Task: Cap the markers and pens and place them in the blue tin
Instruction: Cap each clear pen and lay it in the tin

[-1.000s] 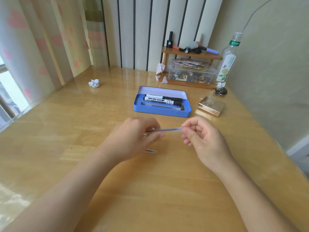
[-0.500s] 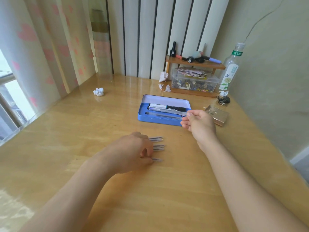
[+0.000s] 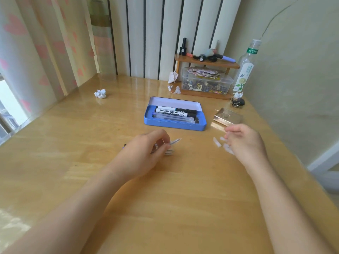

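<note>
The open blue tin lies mid-table with two black-and-white markers and clear capped pens inside. My left hand pinches an uncapped clear pen, its tip pointing right and up off the table. More uncapped pens lie under that hand. My right hand hovers with loosely curled fingers over several clear pen caps on the table; I cannot tell whether it holds one.
A gold box sits right of the tin. Behind stand a wooden shelf, a clear plastic box and a bottle. Crumpled paper lies at the back left. The wall runs along the right edge.
My right hand left the tin, with the capped pen now inside, and came back to the caps. My left hand lifted another uncapped pen from the group.
</note>
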